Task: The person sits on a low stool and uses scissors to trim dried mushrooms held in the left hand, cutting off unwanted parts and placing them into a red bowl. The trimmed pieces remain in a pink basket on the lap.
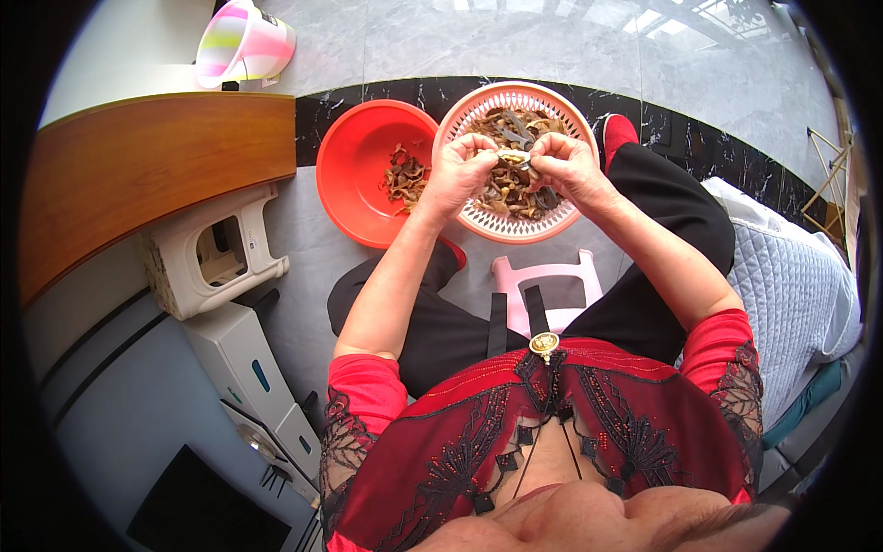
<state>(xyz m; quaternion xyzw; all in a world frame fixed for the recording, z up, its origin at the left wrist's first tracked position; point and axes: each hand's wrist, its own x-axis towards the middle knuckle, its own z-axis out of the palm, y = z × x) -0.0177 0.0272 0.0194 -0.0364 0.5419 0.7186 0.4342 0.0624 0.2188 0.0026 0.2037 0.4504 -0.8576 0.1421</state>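
Between the fingertips of my left hand (461, 169) and my right hand (567, 162) is a small piece of mushroom (513, 157), pale with darker edges. Both hands pinch it above a pink plastic colander basket (469, 224) with a slotted rim. Brown mushrooms (510, 200) fill much of the basket's bottom. Among them lies a dark grey tool (516, 130), possibly scissors, partly hidden by my hands. To the left, touching or close to the basket, stands a red plastic basin (352, 165). Brown mushroom pieces (405, 178) lie in its right side, partly behind my left wrist.
A pink plastic stool (548, 276) stands between my legs. Left are a wooden tabletop (172, 152), a beige plastic stool (214, 252) and a white cabinet (241, 352). A multicoloured bucket (259, 45) lies at the upper left. On the right is a quilted cover (786, 283).
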